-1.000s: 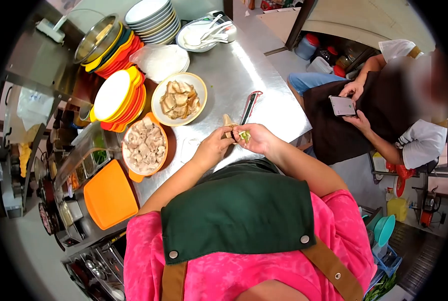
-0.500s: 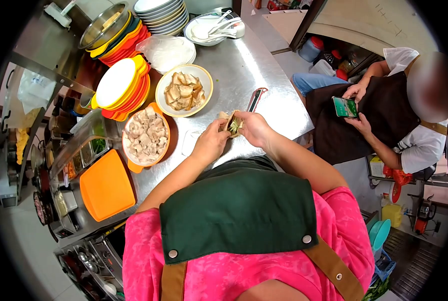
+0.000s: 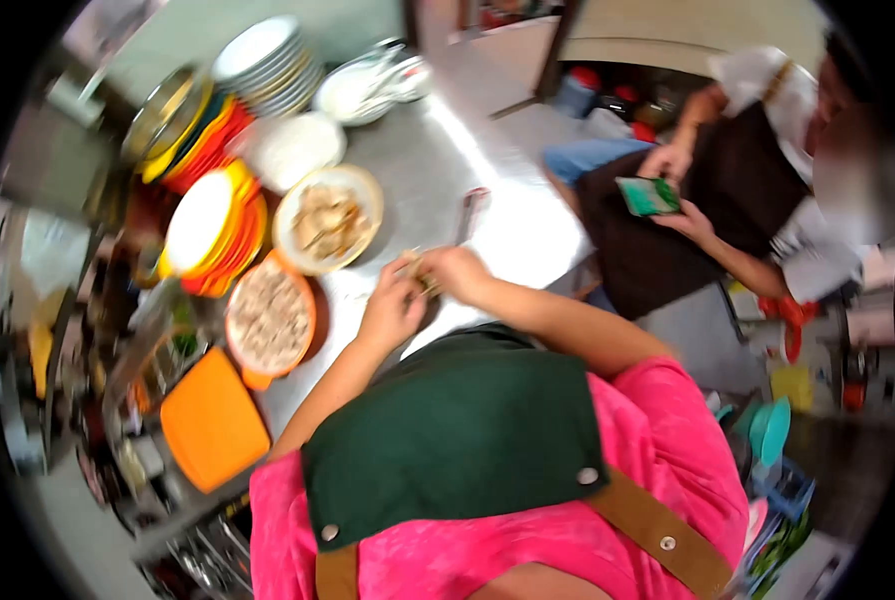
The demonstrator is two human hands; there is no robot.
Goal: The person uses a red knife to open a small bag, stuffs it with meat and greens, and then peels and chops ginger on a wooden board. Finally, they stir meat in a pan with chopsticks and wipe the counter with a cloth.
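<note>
Both my hands meet over the steel table (image 3: pixel 447 150), holding a small tan piece of food with green filling (image 3: pixel 424 283) between them. My left hand (image 3: pixel 392 308) cups it from the left and my right hand (image 3: pixel 455 272) pinches it from the right. The picture is blurred by motion, so the food itself is hard to make out. An orange bowl of pale meat pieces (image 3: pixel 269 318) sits just left of my left hand. A cream bowl of browned pieces (image 3: pixel 327 218) stands beyond it.
Stacks of orange and yellow plates (image 3: pixel 212 225), white plates (image 3: pixel 262 60) and a bowl of spoons (image 3: pixel 367 85) line the far left. An orange lid (image 3: pixel 212 420) lies near left. A knife (image 3: pixel 470 213) rests mid-table. A seated person (image 3: pixel 757 180) holds a phone (image 3: pixel 647 195) at right.
The view swung and blurred as my head moved. My hands stayed together on the food and shifted slightly left and down in the picture.
</note>
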